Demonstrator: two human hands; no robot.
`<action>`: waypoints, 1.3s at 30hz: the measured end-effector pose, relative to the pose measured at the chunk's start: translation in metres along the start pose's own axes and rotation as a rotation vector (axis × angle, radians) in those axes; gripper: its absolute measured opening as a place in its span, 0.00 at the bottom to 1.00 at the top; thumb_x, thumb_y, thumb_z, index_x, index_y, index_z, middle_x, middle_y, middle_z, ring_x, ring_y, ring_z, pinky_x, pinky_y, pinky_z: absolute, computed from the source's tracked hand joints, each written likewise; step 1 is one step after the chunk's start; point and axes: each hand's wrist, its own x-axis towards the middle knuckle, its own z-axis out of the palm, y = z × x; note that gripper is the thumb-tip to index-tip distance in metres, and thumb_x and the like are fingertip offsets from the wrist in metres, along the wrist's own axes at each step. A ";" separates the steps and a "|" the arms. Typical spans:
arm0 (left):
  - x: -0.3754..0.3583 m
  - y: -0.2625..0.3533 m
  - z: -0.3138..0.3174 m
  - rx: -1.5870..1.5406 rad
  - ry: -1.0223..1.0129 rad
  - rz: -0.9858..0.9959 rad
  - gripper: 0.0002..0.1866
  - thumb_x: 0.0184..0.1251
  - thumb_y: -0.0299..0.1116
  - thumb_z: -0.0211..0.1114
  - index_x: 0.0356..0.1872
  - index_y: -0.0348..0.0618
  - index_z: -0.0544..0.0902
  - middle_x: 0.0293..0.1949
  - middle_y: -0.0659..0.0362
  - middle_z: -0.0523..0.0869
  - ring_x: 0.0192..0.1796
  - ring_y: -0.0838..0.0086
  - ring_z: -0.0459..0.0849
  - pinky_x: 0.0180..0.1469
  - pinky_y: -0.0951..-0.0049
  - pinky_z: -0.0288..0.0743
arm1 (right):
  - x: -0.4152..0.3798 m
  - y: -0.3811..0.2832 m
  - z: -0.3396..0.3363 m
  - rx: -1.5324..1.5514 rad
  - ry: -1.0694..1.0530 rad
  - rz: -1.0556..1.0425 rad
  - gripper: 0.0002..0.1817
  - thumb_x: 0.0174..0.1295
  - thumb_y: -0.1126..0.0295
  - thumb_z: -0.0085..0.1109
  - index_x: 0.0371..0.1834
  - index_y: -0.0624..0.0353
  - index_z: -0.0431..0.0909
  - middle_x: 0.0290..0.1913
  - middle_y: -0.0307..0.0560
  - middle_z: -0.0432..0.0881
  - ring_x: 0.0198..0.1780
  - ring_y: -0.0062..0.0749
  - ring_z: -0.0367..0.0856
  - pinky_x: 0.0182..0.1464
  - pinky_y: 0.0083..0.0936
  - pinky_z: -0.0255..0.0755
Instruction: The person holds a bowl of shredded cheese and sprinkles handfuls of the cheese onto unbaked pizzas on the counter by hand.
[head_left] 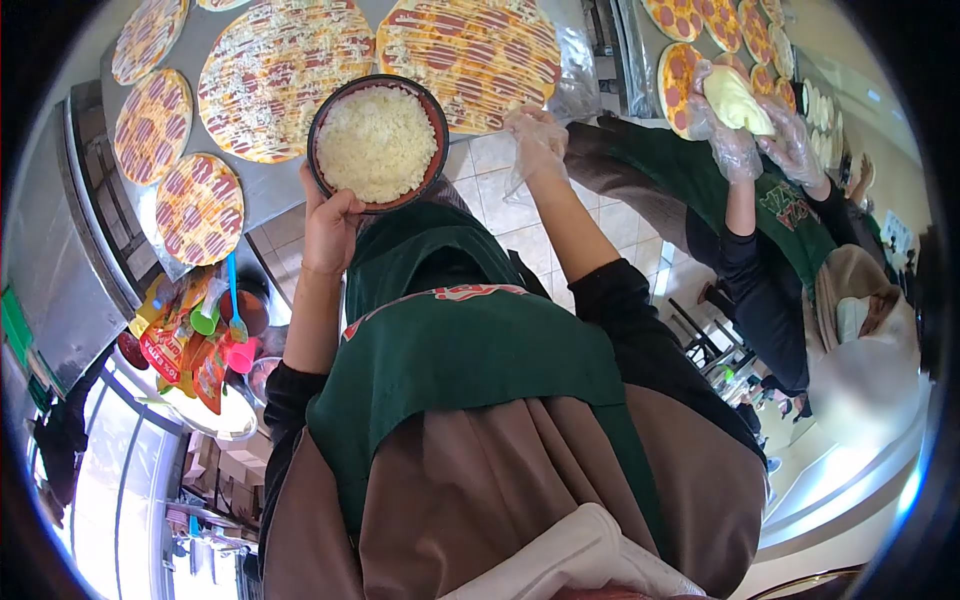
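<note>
White cloth (550,560) bunches at bottom centre, while upper middle, the left hand (332,225) clasps a bowl (436,172) of cheese (377,143), the gloved right hand (537,142) half-curled beside a pizza (470,60), its hold unclear.

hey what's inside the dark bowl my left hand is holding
The dark bowl holds a heap of pale, crumbly topping, probably grated cheese. The heap hides the bowl's bottom, so I can't tell what lies underneath.

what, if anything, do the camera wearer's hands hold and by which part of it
The left hand holds the dark-rimmed bowl by its near-left side, at the rim. Whether the gloved right hand holds anything cannot be told.
</note>
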 end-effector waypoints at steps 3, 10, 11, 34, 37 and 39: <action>0.004 -0.001 -0.001 -0.006 -0.006 0.004 0.35 0.46 0.13 0.46 0.60 0.51 0.57 0.47 0.59 0.71 0.35 0.78 0.72 0.34 0.79 0.71 | -0.003 -0.007 -0.006 0.124 0.006 -0.065 0.14 0.47 0.78 0.63 0.38 0.68 0.76 0.31 0.44 0.80 0.29 0.21 0.78 0.31 0.13 0.70; 0.015 -0.007 -0.005 0.073 -0.032 0.001 0.41 0.45 0.16 0.46 0.68 0.50 0.55 0.63 0.55 0.65 0.61 0.62 0.70 0.58 0.65 0.70 | 0.008 0.024 0.004 -0.126 -0.038 -0.262 0.15 0.50 0.75 0.65 0.40 0.70 0.76 0.33 0.47 0.80 0.31 0.24 0.79 0.34 0.16 0.74; 0.015 -0.008 -0.004 0.072 -0.031 0.001 0.41 0.45 0.16 0.46 0.68 0.50 0.55 0.63 0.55 0.65 0.61 0.62 0.70 0.58 0.65 0.70 | 0.009 0.027 0.007 -0.126 -0.039 -0.262 0.15 0.50 0.75 0.65 0.40 0.70 0.76 0.33 0.47 0.80 0.31 0.24 0.79 0.34 0.16 0.74; 0.018 -0.007 0.020 -0.063 0.000 0.029 0.38 0.46 0.12 0.46 0.62 0.54 0.57 0.52 0.57 0.69 0.45 0.72 0.74 0.42 0.76 0.73 | 0.033 -0.024 -0.019 -0.480 -0.126 -0.349 0.10 0.46 0.75 0.65 0.33 0.64 0.82 0.32 0.43 0.82 0.32 0.23 0.78 0.36 0.19 0.72; 0.018 -0.008 0.022 -0.058 -0.007 0.025 0.38 0.46 0.12 0.45 0.62 0.54 0.57 0.51 0.57 0.69 0.43 0.73 0.74 0.41 0.76 0.73 | 0.024 -0.031 -0.008 -0.598 -0.129 -0.434 0.09 0.47 0.75 0.64 0.33 0.63 0.82 0.31 0.42 0.82 0.32 0.23 0.78 0.36 0.19 0.73; 0.019 -0.011 0.019 -0.053 0.000 0.024 0.37 0.46 0.12 0.45 0.62 0.54 0.56 0.50 0.57 0.69 0.42 0.73 0.74 0.40 0.77 0.73 | 0.031 -0.031 -0.003 -0.445 -0.153 -0.396 0.09 0.47 0.75 0.65 0.33 0.62 0.83 0.31 0.41 0.82 0.32 0.23 0.78 0.36 0.18 0.73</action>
